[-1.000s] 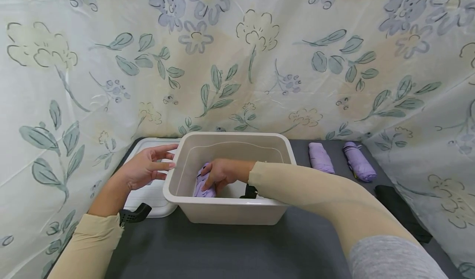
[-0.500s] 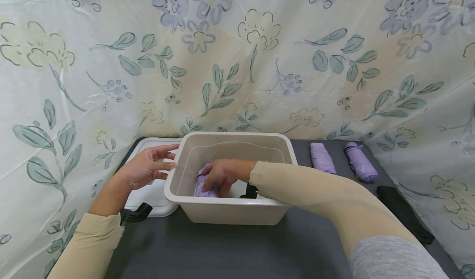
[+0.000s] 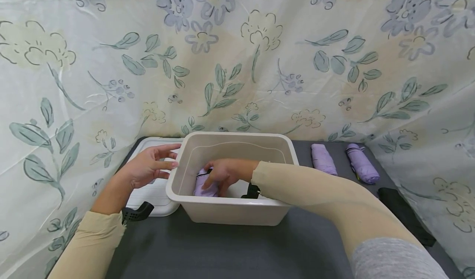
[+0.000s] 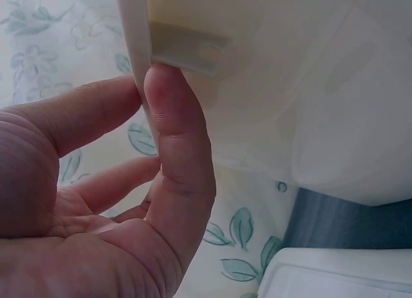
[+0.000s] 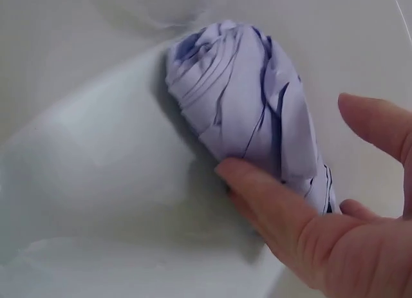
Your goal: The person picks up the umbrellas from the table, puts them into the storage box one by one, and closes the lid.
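Observation:
A lilac folded umbrella (image 3: 205, 188) lies inside the beige plastic bin (image 3: 237, 213), against its left end. A dark strap shows near its far end in the head view. My right hand (image 3: 226, 173) reaches into the bin over it. In the right wrist view, extended fingers (image 5: 270, 198) touch one side of the umbrella (image 5: 241, 105), while another digit stands apart from it. My left hand (image 3: 150, 166) is at the bin's left end, its fingertips (image 4: 168, 92) touching the rim and the outer wall just under it.
Two more lilac folded umbrellas, a nearer-left one (image 3: 323, 159) and one farther right (image 3: 363, 163), lie right of the bin. A long black item (image 3: 404, 215) lies at the right table edge. The white lid (image 3: 156, 202) sits left of the bin. A floral curtain (image 3: 237, 64) hangs behind.
Inside the bin, the umbrella has turned slightly and its dark strap shows more clearly. My right hand's fingers have shifted a little on it. My left hand stays at the rim.

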`<state>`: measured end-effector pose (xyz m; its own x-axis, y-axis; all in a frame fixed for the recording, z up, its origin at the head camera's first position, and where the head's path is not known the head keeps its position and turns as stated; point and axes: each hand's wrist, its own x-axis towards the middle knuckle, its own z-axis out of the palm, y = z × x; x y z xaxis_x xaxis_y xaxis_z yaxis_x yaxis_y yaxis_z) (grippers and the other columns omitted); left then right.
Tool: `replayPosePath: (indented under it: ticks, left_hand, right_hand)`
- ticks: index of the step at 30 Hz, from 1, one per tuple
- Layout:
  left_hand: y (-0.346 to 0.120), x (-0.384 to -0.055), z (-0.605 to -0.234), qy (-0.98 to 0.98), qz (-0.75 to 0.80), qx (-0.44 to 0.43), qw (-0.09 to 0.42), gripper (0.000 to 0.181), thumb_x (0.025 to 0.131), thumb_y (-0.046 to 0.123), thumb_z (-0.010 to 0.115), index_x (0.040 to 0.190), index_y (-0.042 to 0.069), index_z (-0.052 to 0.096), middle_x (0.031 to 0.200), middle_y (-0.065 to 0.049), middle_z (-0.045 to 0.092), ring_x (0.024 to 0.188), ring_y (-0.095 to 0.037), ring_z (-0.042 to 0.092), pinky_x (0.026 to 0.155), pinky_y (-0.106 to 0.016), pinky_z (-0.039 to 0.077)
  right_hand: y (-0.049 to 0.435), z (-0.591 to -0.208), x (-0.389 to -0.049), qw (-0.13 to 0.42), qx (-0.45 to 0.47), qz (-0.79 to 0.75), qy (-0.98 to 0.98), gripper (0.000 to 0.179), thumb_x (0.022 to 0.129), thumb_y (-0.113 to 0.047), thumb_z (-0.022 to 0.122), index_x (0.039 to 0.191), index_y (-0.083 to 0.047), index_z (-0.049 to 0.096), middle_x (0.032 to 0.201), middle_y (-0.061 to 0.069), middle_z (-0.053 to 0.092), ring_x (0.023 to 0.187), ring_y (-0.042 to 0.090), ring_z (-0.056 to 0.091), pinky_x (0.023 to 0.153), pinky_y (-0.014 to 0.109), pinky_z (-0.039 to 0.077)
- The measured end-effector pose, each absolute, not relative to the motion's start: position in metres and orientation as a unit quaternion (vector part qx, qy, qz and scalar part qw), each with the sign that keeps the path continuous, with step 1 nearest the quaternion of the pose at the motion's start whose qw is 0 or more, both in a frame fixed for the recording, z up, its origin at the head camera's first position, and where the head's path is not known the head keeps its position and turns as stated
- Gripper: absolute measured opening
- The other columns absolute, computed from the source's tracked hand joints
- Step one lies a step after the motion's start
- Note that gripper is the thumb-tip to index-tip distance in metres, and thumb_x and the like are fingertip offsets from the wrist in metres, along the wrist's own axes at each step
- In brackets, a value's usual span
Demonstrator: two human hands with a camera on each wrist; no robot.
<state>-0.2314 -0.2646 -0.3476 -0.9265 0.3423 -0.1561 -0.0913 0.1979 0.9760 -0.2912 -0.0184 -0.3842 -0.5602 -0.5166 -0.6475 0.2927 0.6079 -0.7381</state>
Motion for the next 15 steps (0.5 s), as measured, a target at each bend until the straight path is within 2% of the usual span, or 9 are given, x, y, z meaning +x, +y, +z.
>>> replayPosePath:
  ticks: [5, 11, 15]
  left_hand:
    - [-0.2638, -0.2333, -0.3476, 0.760, 0.622, 0.076, 0.172, 0.072, 0.097, 0.011, 0.070, 0.159, 0.008, 0.035, 0.128, -0.011, 0.054, 0.107, -0.018, 0.065, 0.087, -0.040, 0.061]
    - [-0.2643, -0.2331, -0.3468, 0.762, 0.620, 0.075, 0.173, 0.072, 0.097, 0.012, 0.071, 0.159, 0.008, 0.035, 0.131, -0.013, 0.053, 0.108, -0.019, 0.065, 0.088, -0.040, 0.061]
    - [-0.2642, -0.2321, -0.3454, 0.759, 0.623, 0.077, 0.174, 0.073, 0.097, 0.011, 0.070, 0.160, 0.008, 0.034, 0.128, -0.012, 0.052, 0.105, -0.017, 0.065, 0.087, -0.038, 0.061]
  right_hand:
    - [-0.0185, -0.3837, -0.2921, 0.479, -0.078, -0.449, 0.751, 0.082, 0.090, -0.001, 0.076, 0.158, -0.015, 0.032, 0.124, 0.021, 0.051, 0.096, 0.034, 0.062, 0.095, 0.054, 0.057]
    - [-0.0184, -0.3823, -0.2926, 0.495, -0.077, -0.455, 0.736, 0.084, 0.091, 0.000, 0.074, 0.160, -0.016, 0.028, 0.124, 0.021, 0.050, 0.097, 0.035, 0.061, 0.101, 0.055, 0.054]
    - [-0.0161, -0.3785, -0.2942, 0.506, -0.073, -0.458, 0.727, 0.085, 0.092, 0.000, 0.073, 0.161, -0.017, 0.026, 0.131, 0.023, 0.049, 0.106, 0.040, 0.061, 0.102, 0.056, 0.053]
